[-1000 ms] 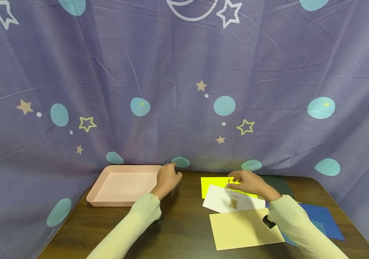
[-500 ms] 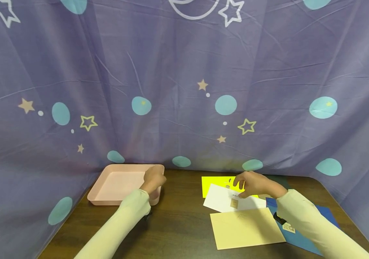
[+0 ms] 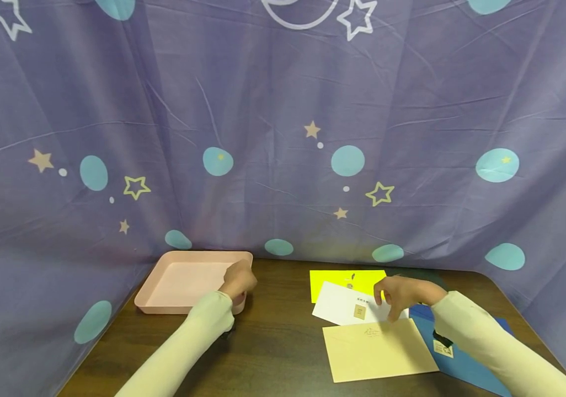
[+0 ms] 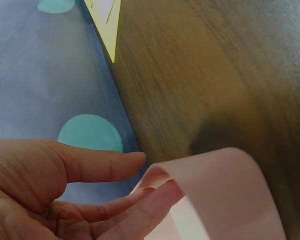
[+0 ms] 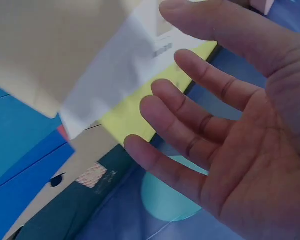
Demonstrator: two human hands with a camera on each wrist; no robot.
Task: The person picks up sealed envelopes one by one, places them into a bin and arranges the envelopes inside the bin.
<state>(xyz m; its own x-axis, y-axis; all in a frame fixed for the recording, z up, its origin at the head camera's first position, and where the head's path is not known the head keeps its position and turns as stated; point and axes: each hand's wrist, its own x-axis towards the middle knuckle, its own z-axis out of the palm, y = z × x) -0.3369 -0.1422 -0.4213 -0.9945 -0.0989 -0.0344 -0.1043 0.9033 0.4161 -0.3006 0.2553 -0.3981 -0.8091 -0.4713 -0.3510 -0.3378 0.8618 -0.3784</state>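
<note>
Since the earlier pictures the left hand [image 3: 237, 280] has drawn back from the far edge of the table [image 3: 278, 342] to the near right corner of the pink tray [image 3: 183, 282], and the right hand [image 3: 402, 292] has come nearer, from over the yellow envelope [image 3: 330, 277] to the right end of the white envelope [image 3: 345, 304].

The left hand now sits at the tray's corner. In the left wrist view its fingers [image 4: 150, 197] curl against the rounded pink rim [image 4: 225, 195] with the thumb lying straight above, apart from it, so the hand touches the rim but I cannot tell whether it truly grips it.

The right hand is spread and holds nothing: the right wrist view shows its fingers [image 5: 190, 125] straight and parted, hovering over the paper. The white envelope lies flat with its long axis running left to right. It rests on the yellow envelope, which lies at the far side, and is overlapped at its near edge by the cream envelope [image 3: 377, 353]. Its right end lies under the right hand's fingertips, which point down and to the left toward it. The right hand is much the nearer of the two; the left is well apart, across bare table. Blue sheets [image 3: 466, 366] and a dark green sheet [image 3: 427, 275] lie to the right, partly under the sleeve [image 3: 491, 347].
</note>
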